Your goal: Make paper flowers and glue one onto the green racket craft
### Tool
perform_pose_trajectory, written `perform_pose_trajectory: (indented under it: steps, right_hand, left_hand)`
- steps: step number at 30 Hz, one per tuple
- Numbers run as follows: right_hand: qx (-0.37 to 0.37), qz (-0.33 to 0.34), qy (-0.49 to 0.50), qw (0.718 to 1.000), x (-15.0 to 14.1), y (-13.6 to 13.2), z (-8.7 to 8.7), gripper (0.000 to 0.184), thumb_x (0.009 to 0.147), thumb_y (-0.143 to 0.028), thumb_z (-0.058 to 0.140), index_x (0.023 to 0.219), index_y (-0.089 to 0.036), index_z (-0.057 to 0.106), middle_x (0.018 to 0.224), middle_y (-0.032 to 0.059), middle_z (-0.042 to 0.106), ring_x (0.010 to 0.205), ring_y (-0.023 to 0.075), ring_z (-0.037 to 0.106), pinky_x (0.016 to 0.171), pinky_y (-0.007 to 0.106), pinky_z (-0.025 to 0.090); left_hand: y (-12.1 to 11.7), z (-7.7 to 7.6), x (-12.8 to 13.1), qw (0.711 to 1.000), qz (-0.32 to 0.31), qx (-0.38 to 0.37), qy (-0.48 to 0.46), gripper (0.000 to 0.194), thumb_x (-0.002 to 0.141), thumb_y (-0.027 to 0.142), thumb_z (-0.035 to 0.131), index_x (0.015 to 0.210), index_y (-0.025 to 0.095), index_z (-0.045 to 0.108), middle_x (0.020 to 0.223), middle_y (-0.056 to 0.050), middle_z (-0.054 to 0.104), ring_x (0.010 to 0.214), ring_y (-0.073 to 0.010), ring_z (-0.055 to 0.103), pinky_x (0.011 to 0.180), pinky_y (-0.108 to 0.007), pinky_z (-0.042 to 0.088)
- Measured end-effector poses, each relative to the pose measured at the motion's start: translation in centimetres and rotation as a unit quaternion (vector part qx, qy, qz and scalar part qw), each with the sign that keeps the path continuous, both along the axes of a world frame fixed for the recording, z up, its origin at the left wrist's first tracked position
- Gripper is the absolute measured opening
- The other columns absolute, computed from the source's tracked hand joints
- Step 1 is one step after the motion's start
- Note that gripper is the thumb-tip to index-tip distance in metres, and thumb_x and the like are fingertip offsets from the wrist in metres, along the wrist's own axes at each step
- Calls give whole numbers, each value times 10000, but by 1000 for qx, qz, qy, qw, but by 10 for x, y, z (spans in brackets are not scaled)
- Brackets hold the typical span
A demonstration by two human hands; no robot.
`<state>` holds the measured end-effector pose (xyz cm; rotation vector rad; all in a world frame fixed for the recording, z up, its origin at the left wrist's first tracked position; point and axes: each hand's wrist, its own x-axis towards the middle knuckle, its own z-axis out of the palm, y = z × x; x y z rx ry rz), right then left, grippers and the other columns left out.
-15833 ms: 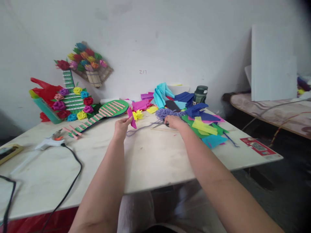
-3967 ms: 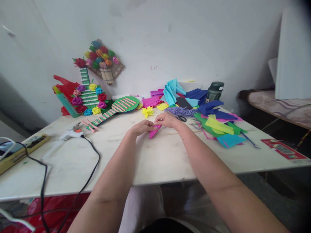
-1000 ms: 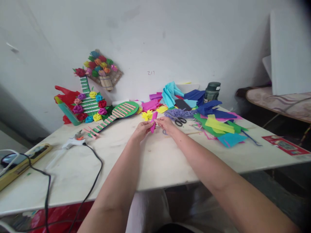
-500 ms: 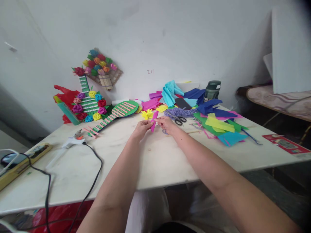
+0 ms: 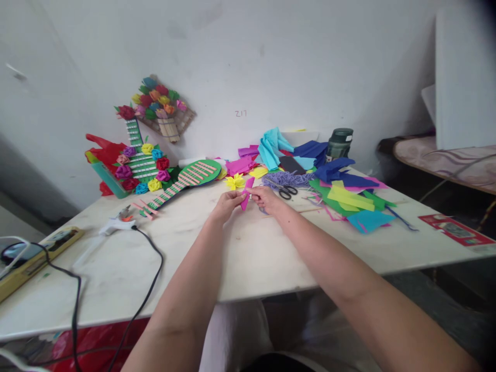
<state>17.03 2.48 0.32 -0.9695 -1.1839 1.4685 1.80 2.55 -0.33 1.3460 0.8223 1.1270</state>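
A folded pink paper piece (image 5: 245,192) is held upright a little above the white table (image 5: 248,253). My left hand (image 5: 226,204) pinches it from the left and my right hand (image 5: 266,198) pinches it from the right. A yellow paper flower (image 5: 234,181) lies just behind the hands. Scissors (image 5: 285,191) rest to the right of my right hand, beside a purple yarn pile (image 5: 287,179).
Loose coloured paper sheets (image 5: 341,196) cover the right back of the table, near a dark green jar (image 5: 339,144). Paper-flower crafts (image 5: 143,163) lean on the wall at left. A glue gun (image 5: 114,225) with a black cord lies left. A red packet (image 5: 451,230) lies far right.
The pink piece was lying low on the table four seconds ago and is now lifted between both hands. Over the last second the hands have barely moved.
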Motion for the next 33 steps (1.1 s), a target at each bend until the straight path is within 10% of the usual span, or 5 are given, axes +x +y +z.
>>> perform_pose_trajectory:
  steps: [33]
  right_hand:
    - [4,3,20,1000,1,-1,5,169,640,-249,524,575,-186,382,426,-82,312,360,37,127,381,221,36]
  left_hand:
    - [0,-2,0,995,-16,-37,-87,224,537,258,782,643,109,652,609,-20,619,559,-86,524,565,-211,385]
